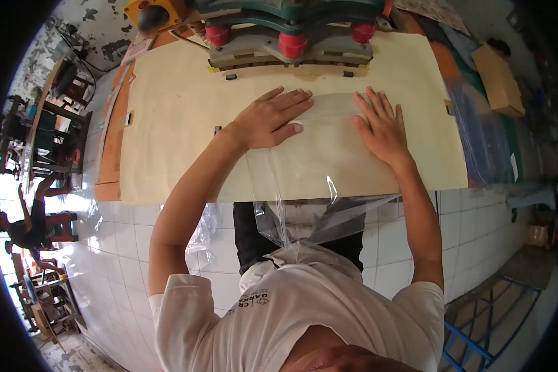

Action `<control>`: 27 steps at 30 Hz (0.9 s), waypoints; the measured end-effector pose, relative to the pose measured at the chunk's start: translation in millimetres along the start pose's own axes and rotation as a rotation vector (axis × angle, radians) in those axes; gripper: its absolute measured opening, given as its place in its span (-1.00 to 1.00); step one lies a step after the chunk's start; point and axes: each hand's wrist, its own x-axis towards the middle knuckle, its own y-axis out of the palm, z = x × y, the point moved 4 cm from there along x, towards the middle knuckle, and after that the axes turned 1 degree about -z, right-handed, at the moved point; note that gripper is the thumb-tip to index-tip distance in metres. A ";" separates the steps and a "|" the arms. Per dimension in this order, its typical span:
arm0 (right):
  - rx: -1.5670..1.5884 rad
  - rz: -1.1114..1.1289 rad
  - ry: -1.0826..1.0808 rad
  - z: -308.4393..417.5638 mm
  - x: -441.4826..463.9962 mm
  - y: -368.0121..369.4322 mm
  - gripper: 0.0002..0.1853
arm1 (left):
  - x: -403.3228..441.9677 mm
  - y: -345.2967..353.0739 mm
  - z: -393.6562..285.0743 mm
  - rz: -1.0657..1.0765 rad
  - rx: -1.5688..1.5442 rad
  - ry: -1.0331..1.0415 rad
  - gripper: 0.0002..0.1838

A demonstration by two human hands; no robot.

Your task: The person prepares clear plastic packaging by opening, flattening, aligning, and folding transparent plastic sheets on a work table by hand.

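A clear plastic sheet (pixel 335 146) lies on the cream-coloured board (pixel 180 124) and hangs over its front edge toward my lap. My left hand (pixel 276 116) rests palm down on the sheet's left part, its fingers pointing right and the thumb apart. Near the sheet's upper right corner, my right hand (pixel 380 127) lies flat with its fingers spread forward. Neither hand grips anything. Just beyond my hands stands a green and grey machine (pixel 291 25) with red knobs, its lower bar close over the board.
An orange box with a dark knob (pixel 149 18) sits at the back left. Blue-tinted plastic (pixel 480 133) and a cardboard box (pixel 499 80) are at the right. Small dark clips mark the board. Another person (pixel 28 223) is far left, and a blue metal frame (pixel 483 335) stands lower right.
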 end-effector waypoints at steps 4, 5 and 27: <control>0.013 -0.030 -0.006 -1.4 -2.3 -0.1 -0.42 | -4.7 -5.8 -9.8 -0.009 0.183 0.007 -0.41; -0.004 -0.015 -0.003 -0.5 -2.7 0.8 -0.42 | -9.4 -8.9 -14.8 -0.017 0.192 0.019 -0.41; 0.005 0.039 0.045 -1.7 -2.6 0.8 -0.40 | -49.5 -13.9 -43.5 0.074 0.070 -0.194 -0.33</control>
